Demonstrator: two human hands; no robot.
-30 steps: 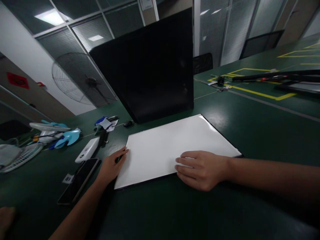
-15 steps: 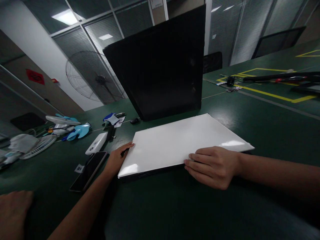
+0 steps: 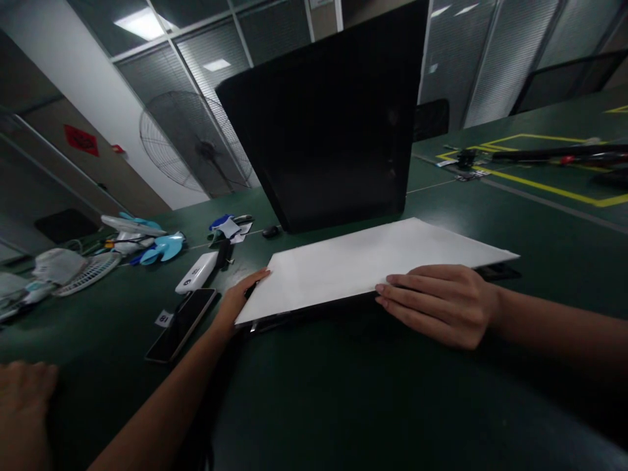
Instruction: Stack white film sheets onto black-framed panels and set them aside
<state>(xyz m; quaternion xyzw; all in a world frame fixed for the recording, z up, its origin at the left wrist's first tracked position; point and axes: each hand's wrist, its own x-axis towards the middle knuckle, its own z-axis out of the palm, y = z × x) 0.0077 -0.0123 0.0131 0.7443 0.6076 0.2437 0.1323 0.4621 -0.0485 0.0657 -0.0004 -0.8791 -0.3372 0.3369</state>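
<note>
White panel (image 3: 333,267) tilts above the green table (image 3: 343,399), near edge raised: left hand (image 3: 239,297) grips the left edge, right hand (image 3: 449,304) the near one, fingers narrow. Uneven lifting could make it slip or knock the black screen (image 3: 324,124) beyond; more room lies near and right.

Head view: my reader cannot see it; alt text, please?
A person's left hand and right hand hold a white panel by its left and near edges over a green table. A black panel stands behind; a phone and another person's hand lie left.
</note>
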